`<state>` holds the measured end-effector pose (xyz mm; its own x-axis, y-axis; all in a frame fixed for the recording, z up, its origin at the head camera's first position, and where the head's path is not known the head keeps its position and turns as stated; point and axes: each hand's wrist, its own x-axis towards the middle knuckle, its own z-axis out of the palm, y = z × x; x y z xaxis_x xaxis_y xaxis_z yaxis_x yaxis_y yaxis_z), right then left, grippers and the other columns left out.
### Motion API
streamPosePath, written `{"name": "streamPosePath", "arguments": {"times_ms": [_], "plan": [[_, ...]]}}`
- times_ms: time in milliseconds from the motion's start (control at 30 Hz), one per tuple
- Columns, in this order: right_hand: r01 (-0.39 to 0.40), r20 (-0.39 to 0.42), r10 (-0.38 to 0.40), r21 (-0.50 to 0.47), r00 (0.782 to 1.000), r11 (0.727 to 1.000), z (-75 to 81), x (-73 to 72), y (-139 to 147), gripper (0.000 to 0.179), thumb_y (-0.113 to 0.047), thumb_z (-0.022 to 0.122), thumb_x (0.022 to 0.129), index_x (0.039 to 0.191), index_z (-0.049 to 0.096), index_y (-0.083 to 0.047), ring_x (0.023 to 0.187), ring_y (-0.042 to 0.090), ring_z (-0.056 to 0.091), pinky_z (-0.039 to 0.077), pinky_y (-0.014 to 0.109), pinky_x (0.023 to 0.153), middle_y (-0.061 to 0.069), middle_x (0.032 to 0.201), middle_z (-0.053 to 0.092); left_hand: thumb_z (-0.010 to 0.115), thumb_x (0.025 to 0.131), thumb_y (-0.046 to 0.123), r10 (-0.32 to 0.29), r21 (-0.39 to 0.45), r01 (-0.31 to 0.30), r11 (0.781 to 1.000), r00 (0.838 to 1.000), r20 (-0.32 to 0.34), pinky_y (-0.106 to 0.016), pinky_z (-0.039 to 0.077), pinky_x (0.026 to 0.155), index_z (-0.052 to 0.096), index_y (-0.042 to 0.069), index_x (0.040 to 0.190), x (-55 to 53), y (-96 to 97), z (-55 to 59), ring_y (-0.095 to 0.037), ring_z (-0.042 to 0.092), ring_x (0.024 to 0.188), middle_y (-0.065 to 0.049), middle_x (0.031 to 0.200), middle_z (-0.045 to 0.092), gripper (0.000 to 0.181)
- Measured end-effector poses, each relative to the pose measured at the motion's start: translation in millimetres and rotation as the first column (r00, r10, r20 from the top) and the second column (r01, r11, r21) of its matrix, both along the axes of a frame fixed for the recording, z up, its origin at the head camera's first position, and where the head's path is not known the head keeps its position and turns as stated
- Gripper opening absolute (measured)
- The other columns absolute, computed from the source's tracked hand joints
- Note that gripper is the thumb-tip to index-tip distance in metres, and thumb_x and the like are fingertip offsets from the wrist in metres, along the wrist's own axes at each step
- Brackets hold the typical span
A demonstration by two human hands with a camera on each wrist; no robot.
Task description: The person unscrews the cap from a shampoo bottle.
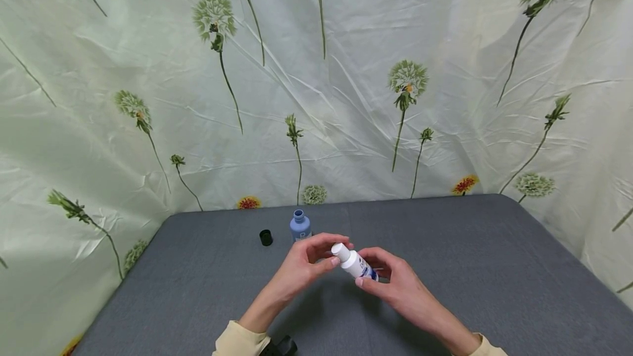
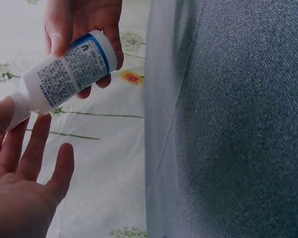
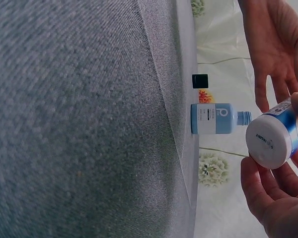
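Both hands hold a small white bottle [image 1: 357, 264] with a blue band, tilted above the table. My left hand [image 1: 312, 261] pinches its white cap [image 1: 340, 251] between thumb and fingers; in the left wrist view the other fingers are spread. Round the bottle's lower body curls my right hand [image 1: 395, 279]. Small printed text covers the side of the bottle [image 2: 72, 69] in the left wrist view, and its round base [image 3: 268, 143] faces the right wrist camera. Behind the hands stands an upright blue bottle [image 1: 300, 226] with an uncovered neck.
A black cap [image 1: 266, 237] sits on the grey cloth-covered table [image 1: 470, 268], left of the blue bottle. A pale curtain [image 1: 346, 98] with printed dandelions hangs behind the far edge. A black strap-like device [image 1: 284, 346] is at the left wrist.
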<state>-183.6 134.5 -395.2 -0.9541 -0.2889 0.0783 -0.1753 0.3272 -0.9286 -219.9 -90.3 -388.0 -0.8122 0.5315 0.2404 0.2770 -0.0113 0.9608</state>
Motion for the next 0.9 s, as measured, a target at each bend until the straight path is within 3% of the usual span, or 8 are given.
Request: {"name": "streamPosePath", "arguments": {"times_ms": [233, 467, 633, 900], "plan": [[-0.007, -0.007, 0.007, -0.007, 1.0, 1.0, -0.3, 0.0, -0.5, 0.042, -0.029, 0.075, 0.089, 0.124, 0.061, -0.011, 0.102, 0.02, 0.057, 0.045, 0.044, 0.091, 0.003, 0.11, 0.064, 0.075, 0.089, 0.015, 0.121, -0.031, -0.121, 0.992, 0.992, 0.024, -0.038, 0.053, 0.082, 0.069, 0.012, 0.117, 0.7, 2.1, -0.3, -0.03, 0.063, 0.102, -0.006, 0.118, 0.068, 0.029], [-0.014, -0.018, 0.014, -0.006, 1.0, 1.0, -0.7, 0.9, -1.3, 0.041, -0.029, 0.075, 0.089, 0.123, 0.061, -0.011, 0.102, 0.02, 0.057, 0.046, 0.043, 0.09, 0.003, 0.11, 0.064, 0.078, 0.087, 0.015, 0.17, -0.053, -0.171, 0.984, 0.985, -0.015, -0.044, 0.049, 0.09, 0.07, 0.01, 0.114, -0.1, 2.8, -0.7, -0.029, 0.061, 0.105, -0.005, 0.112, 0.069, 0.029], [-0.01, -0.013, 0.01, 0.004, 1.0, 1.0, -0.5, 1.0, -1.7, 0.041, -0.03, 0.075, 0.089, 0.122, 0.061, -0.012, 0.102, 0.019, 0.058, 0.046, 0.042, 0.091, 0.002, 0.11, 0.064, 0.077, 0.087, 0.014, 0.137, -0.056, -0.138, 0.989, 0.99, -0.024, -0.046, 0.046, 0.093, 0.067, 0.012, 0.12, -0.5, 1.4, 0.5, -0.021, 0.06, 0.107, -0.004, 0.115, 0.068, 0.034], [-0.014, -0.013, 0.014, 0.006, 1.0, 1.0, -1.0, 0.3, -0.7, 0.042, -0.03, 0.074, 0.09, 0.124, 0.061, -0.011, 0.102, 0.02, 0.058, 0.047, 0.043, 0.089, 0.003, 0.111, 0.064, 0.068, 0.093, 0.007, -0.03, -0.023, 0.028, 0.999, 0.998, -0.047, -0.048, 0.042, 0.099, 0.061, 0.014, 0.132, -1.4, -2.1, 1.6, -0.021, 0.055, 0.12, -0.004, 0.132, 0.061, 0.041]]}}
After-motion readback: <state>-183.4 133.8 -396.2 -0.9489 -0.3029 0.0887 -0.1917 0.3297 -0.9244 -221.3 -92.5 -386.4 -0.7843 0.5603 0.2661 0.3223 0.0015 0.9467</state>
